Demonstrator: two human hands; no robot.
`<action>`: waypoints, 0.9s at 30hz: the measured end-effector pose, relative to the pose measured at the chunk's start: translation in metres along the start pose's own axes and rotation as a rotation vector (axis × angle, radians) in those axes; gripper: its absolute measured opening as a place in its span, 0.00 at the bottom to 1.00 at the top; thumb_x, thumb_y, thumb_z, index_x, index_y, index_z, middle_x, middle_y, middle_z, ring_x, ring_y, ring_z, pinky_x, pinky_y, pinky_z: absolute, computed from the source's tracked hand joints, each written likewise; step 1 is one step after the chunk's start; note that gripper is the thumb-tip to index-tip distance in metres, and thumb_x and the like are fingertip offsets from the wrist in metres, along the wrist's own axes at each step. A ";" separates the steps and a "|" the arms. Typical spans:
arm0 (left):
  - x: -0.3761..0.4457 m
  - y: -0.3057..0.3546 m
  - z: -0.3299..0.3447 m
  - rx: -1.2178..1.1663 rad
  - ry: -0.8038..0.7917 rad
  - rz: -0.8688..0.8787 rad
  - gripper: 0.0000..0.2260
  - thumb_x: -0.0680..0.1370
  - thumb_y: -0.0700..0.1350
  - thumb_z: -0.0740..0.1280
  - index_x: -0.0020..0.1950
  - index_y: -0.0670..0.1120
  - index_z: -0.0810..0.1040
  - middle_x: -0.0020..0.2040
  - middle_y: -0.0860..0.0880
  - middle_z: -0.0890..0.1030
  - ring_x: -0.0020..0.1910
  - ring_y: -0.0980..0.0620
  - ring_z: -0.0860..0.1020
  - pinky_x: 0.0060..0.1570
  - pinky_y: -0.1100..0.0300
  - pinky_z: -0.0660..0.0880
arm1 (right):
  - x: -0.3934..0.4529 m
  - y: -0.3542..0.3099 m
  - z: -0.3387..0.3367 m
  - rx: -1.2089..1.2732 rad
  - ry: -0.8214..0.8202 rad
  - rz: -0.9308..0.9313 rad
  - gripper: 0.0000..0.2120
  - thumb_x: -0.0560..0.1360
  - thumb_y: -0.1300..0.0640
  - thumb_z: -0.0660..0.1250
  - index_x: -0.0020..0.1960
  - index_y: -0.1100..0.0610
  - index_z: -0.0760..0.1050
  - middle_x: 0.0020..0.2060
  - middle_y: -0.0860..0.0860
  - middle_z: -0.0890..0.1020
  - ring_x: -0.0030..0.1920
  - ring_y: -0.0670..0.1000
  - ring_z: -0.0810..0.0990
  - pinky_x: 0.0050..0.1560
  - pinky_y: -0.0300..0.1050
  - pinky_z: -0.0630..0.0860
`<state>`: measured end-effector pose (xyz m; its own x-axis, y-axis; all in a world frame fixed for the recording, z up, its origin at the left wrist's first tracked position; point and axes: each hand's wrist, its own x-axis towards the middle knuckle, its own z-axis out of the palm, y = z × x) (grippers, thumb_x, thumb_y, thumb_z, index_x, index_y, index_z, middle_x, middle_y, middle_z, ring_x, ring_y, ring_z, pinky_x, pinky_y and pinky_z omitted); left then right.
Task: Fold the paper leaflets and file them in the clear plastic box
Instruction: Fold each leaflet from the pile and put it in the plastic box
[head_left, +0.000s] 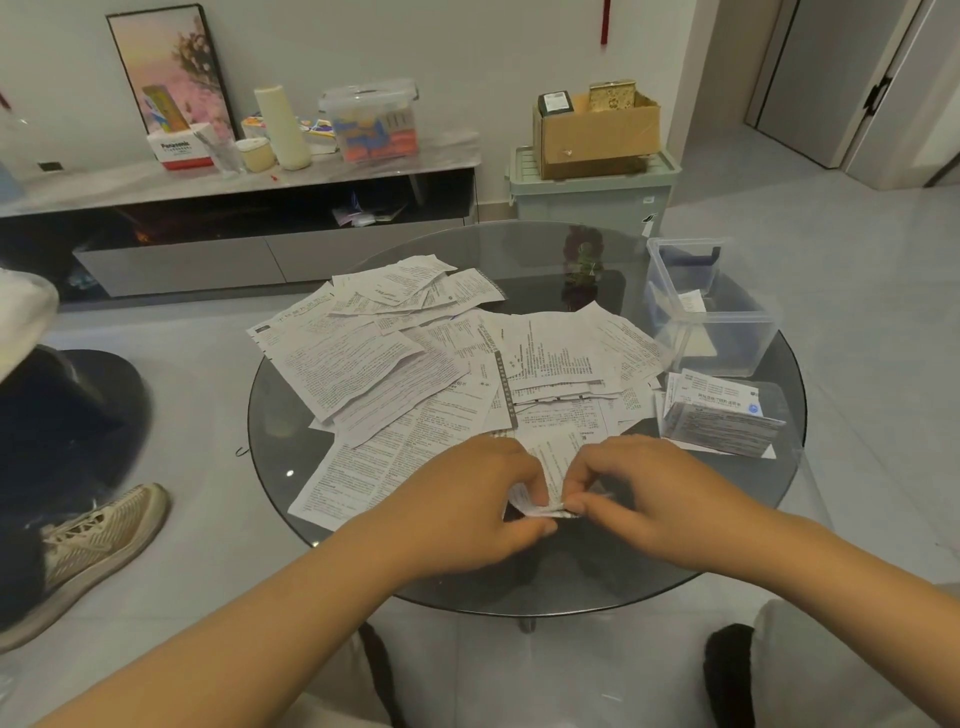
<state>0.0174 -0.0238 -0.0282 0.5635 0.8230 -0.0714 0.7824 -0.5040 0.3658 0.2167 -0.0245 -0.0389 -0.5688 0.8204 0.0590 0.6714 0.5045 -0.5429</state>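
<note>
The round glass desk (524, 582) carried a wide spread of unfolded leaflets (415, 364) lying beyond the fingers and to their left, the nearest sheets reaching right up to the knuckles. The clear plastic box (711, 312) stood well beyond the fingers and off to the right, at the desk's far right edge, with one small folded slip (692, 301) showing inside. Between the box and the right hand lay a stack of already folded leaflets (719, 415), just beyond and right of that hand's knuckles.

Both hands met at the near edge of the desk on one small folded leaflet (540, 506). Its long axis ran roughly left to right, spanning the gap between the two hands. The left hand (467, 504) pinched its left end, thumb under and fingers curled over; the right hand (649, 499) pinched the right end with fingertips pressed together on the paper. Both forearms came in low from the near side, wrists angled inward.

The right hand was the nearer to the box (so filing would most likely fall to it), reaching away and to the right.
</note>
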 end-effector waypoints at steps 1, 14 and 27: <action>0.000 -0.001 -0.002 -0.045 0.006 -0.014 0.08 0.76 0.54 0.66 0.48 0.50 0.78 0.45 0.53 0.78 0.44 0.55 0.74 0.46 0.57 0.73 | 0.001 0.000 -0.001 0.050 0.010 0.020 0.04 0.76 0.50 0.64 0.44 0.47 0.76 0.41 0.42 0.81 0.44 0.42 0.76 0.47 0.38 0.72; 0.014 -0.008 0.012 -0.287 0.262 -0.285 0.14 0.73 0.46 0.72 0.51 0.53 0.68 0.50 0.55 0.73 0.41 0.61 0.72 0.38 0.72 0.67 | 0.020 0.011 0.016 0.018 0.171 0.145 0.29 0.75 0.54 0.67 0.71 0.43 0.59 0.56 0.43 0.67 0.47 0.41 0.69 0.48 0.33 0.65; 0.015 -0.021 0.011 -0.007 0.145 -0.136 0.19 0.70 0.57 0.72 0.56 0.50 0.78 0.51 0.56 0.75 0.55 0.54 0.71 0.58 0.57 0.67 | 0.021 0.018 0.023 -0.448 0.200 -0.090 0.10 0.67 0.49 0.70 0.45 0.53 0.83 0.40 0.45 0.82 0.45 0.54 0.77 0.42 0.48 0.72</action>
<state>0.0122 -0.0038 -0.0467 0.4083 0.9127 0.0136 0.8466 -0.3842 0.3683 0.2063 -0.0044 -0.0670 -0.5611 0.7816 0.2727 0.7868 0.6059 -0.1177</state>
